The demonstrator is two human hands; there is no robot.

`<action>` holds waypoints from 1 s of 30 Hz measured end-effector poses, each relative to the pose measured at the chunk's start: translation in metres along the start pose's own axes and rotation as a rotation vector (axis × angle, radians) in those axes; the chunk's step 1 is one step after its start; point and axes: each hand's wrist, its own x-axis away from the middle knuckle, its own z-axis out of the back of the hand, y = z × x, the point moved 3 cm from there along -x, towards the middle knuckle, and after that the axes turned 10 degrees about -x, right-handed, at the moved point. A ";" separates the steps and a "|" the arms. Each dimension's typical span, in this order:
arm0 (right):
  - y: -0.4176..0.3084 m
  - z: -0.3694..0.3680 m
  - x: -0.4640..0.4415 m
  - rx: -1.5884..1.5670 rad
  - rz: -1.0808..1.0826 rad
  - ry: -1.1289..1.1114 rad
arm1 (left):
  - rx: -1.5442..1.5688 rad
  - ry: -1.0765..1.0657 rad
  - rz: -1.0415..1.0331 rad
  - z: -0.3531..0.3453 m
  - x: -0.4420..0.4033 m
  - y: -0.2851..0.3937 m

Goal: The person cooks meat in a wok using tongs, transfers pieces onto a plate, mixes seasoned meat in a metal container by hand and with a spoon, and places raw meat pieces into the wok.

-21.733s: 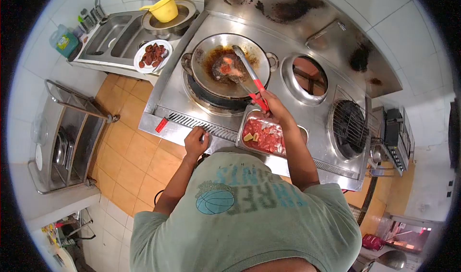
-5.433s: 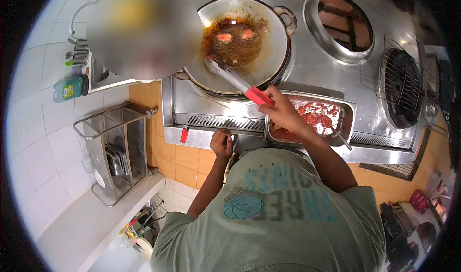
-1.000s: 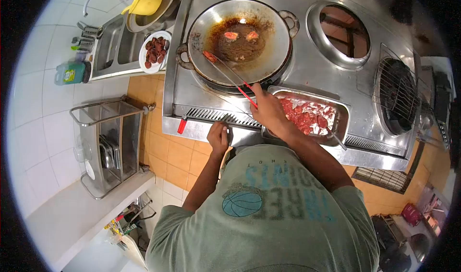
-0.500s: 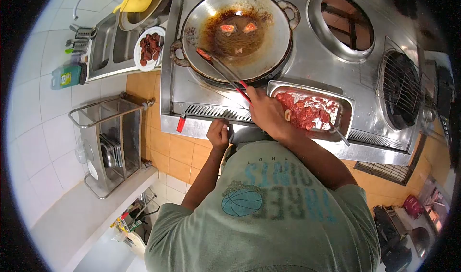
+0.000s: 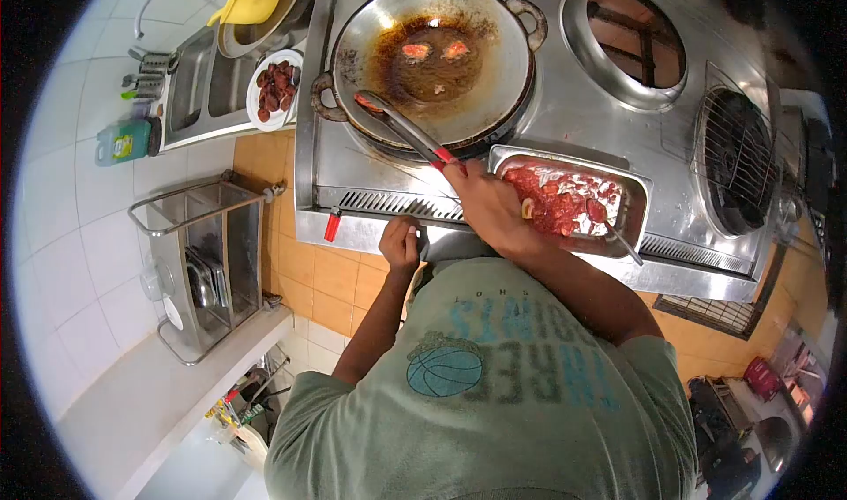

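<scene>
The red-handled tongs are gripped in the closed fingers of the right hand, and a reddish piece of meat is held at their tips over the near left wall of the wok. Two pinkish pieces are seen side by side in the dark oil at the wok's middle. The left hand is held with its fingers curled at the counter's front edge, near the metal tray of raw meat.

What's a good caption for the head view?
Right hand holds red-handled tongs over a wok near a tray of raw meat.
</scene>
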 end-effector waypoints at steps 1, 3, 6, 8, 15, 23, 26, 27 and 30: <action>0.000 -0.001 0.000 0.019 0.007 -0.002 | -0.005 0.015 -0.015 0.000 -0.001 0.001; -0.002 -0.001 0.000 0.061 0.022 0.007 | -0.008 0.008 -0.017 0.000 -0.001 0.000; -0.004 0.001 0.001 0.100 0.049 0.044 | -0.006 0.001 -0.006 -0.001 0.001 -0.002; -0.001 -0.002 0.001 0.085 0.070 0.079 | 0.009 -0.005 0.005 -0.002 0.002 -0.003; 0.000 -0.007 0.002 0.155 0.062 0.073 | -0.003 0.003 -0.002 -0.002 0.001 -0.002; -0.001 -0.004 0.002 0.133 0.043 0.055 | 0.007 0.021 -0.021 -0.003 0.000 -0.002; -0.001 -0.006 0.001 0.161 0.035 0.053 | 0.022 0.012 -0.005 -0.002 0.000 -0.001; 0.000 -0.006 0.001 0.156 0.038 0.046 | 0.023 0.006 -0.007 -0.002 0.000 -0.001; 0.001 -0.007 0.001 0.148 0.048 0.039 | 0.018 0.001 -0.007 -0.002 0.000 -0.001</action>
